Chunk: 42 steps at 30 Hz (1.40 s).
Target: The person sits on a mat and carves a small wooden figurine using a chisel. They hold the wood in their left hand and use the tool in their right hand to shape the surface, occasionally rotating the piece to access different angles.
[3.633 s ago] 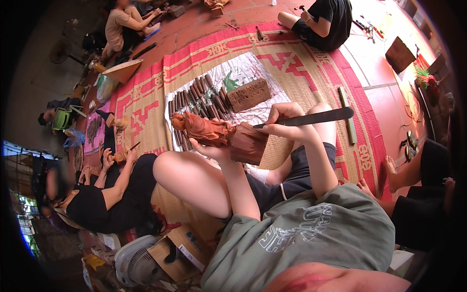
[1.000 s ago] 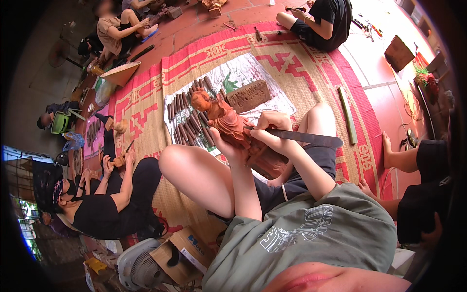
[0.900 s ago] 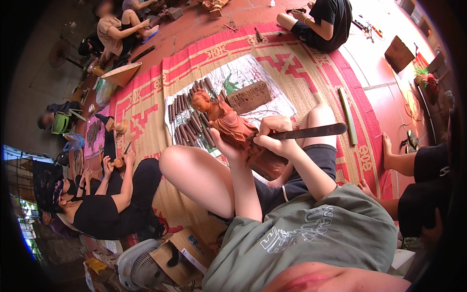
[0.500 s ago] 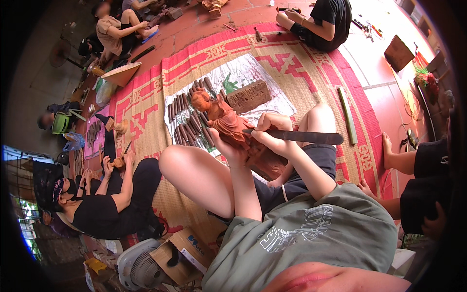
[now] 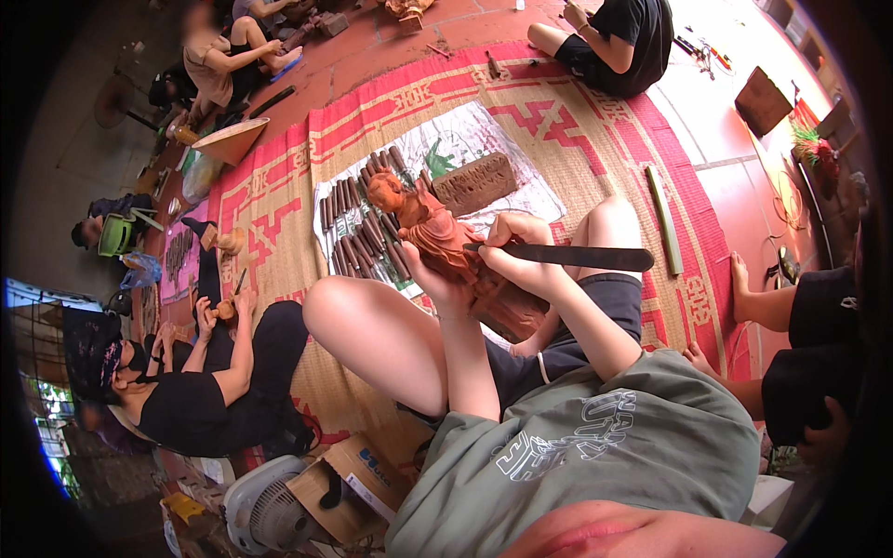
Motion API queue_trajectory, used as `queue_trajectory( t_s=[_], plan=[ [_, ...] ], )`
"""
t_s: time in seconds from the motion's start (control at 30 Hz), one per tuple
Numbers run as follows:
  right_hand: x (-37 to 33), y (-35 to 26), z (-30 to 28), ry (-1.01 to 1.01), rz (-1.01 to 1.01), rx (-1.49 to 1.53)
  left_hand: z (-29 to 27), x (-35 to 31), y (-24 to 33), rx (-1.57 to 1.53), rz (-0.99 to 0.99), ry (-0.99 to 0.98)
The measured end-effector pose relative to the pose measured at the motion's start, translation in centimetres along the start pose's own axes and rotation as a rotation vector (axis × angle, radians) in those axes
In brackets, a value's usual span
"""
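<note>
A reddish-brown carved wooden figurine leans to the left over my lap, its head away from me and its blocky base between my legs. My left hand is wrapped around its near side, the fingers partly hidden behind it. In my right hand is a long, flat, dark carving tool, its broad rounded end pointing right. The tool's other end meets the figurine's robe. Past the figurine, rows of dark-handled carving tools lie on a white printed sheet, beside a brown carved block.
A red and straw-coloured mat spreads around me. On the left, a person's hands work a small wooden piece. A green strip lies at right, near another person's bare feet. Behind are a fan and a cardboard box.
The carving tool has shifted very slightly left and down at its broad end, with the figurine nearly still. At the far right, a seated person has raised their hands.
</note>
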State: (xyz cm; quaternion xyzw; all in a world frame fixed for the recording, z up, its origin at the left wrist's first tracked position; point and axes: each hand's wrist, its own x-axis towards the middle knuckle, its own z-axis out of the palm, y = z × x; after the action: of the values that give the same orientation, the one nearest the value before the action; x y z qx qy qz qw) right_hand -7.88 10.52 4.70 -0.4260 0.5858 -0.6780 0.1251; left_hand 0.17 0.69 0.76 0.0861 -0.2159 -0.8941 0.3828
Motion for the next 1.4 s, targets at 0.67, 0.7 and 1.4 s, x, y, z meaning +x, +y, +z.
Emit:
queue_trajectory(
  t_s=[0.67, 0.7, 1.4],
  plan=[
    [-0.3, 0.3, -0.2, 0.022, 0.082, 0.07, 0.1, 0.0, -0.2, -0.004, -0.021, -0.069],
    [-0.5, 0.3, -0.5, 0.013, 0.093, 0.025, -0.4, 0.2, -0.4, 0.014, -0.013, -0.029],
    [0.2, -1.8, -2.4, -0.266, 0.321, 0.018, -1.6, 0.4, -0.6, 0.043, -0.013, -0.001]
  ],
)
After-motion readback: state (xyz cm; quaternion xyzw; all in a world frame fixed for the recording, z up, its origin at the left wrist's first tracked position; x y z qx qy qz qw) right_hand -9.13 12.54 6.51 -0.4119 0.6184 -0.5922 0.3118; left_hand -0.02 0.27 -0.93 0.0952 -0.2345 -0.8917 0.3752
